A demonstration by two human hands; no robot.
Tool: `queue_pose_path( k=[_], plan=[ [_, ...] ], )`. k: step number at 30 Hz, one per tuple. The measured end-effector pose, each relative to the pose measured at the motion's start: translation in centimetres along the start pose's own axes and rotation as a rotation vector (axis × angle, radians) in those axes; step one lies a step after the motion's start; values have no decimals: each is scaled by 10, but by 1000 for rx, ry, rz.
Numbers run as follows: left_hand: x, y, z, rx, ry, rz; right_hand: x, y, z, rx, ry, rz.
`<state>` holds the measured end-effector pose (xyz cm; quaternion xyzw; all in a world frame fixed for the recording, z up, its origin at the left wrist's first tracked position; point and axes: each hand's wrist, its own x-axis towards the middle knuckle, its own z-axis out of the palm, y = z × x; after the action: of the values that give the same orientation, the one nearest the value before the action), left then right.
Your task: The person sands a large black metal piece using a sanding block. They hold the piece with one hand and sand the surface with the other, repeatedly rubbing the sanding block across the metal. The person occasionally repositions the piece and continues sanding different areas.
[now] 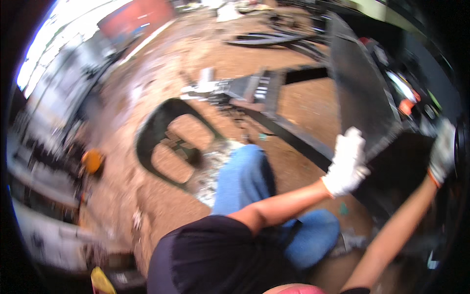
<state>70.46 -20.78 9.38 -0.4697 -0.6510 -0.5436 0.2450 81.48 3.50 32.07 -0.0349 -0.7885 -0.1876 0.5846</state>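
My left hand [346, 162], in a white work glove, is at the lower edge of a large black metal panel [360, 78]. Its fingers point upward and its thumb stands apart; nothing shows in it. The panel rises from a black metal frame [289, 132] whose bars narrow to a tapered end on the ground. At the far right edge is my right hand [442, 153], also gloved in white, beside a dark part at the picture's rim. Motion blur hides its fingers and whatever they touch.
A dark green plastic chair [147, 142] is left of my bent knee [245, 176]. Black curved metal pieces [264, 40] lie on the brown ground beyond. An orange round object [92, 161] is beside dark machinery on the left; a red sheet [137, 19] stands farther back.
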Motion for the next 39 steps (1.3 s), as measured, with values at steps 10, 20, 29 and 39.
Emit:
queue_pose_path(
  k=[10, 20, 29, 39],
  plan=[
    [92, 48, -34, -2, 152, 122, 24, -32, -9, 21, 46, 32],
    [154, 62, -45, 40, 264, 258, 23, -31, 1, 30, 66, -15],
    [106, 50, -30, 77, 249, 221, 12, -8, 1, 16, 67, 0],
    [-19, -4, -1, 42, 52, -63, 14, -21, 10, -131, 267, -111]
  ],
)
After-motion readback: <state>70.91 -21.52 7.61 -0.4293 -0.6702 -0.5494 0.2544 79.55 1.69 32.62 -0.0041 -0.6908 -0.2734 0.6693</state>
